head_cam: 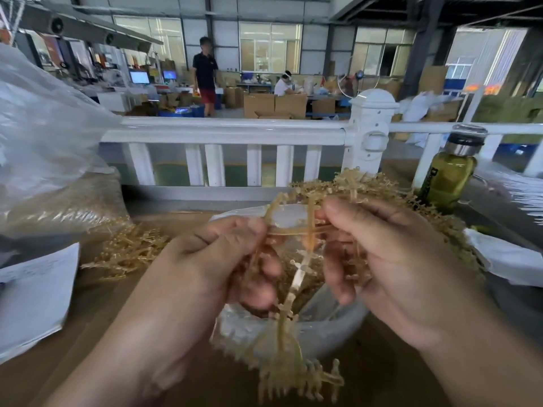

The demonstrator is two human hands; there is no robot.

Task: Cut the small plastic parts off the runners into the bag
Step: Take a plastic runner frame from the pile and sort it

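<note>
1. Over the mouth of the bag [244, 330] we hold one tan runner [297, 271]. Its long spine hangs down across the bag's near rim, with small parts [296, 374] attached at the lower end, blurred.
2. Left hand [223, 259]: fingers curled, thumb and forefinger pinching the runner's crossbar, left of the spine.
3. Right hand [390, 259]: thumb and curled fingers gripping the same crossbar, right of the spine.
4. Bag is clear plastic, open, on the brown table [88, 333] directly below both hands.
5. Behind-right of the bag we see a heap of runners [440, 227]; past it, a bottle [448, 177] of olive liquid, upright.
6. Left of the bag: smaller runner pile [129, 251], large clear sack [44, 136], white sheet [32, 295].
7. Beyond the bag: white railing [223, 132].
</note>
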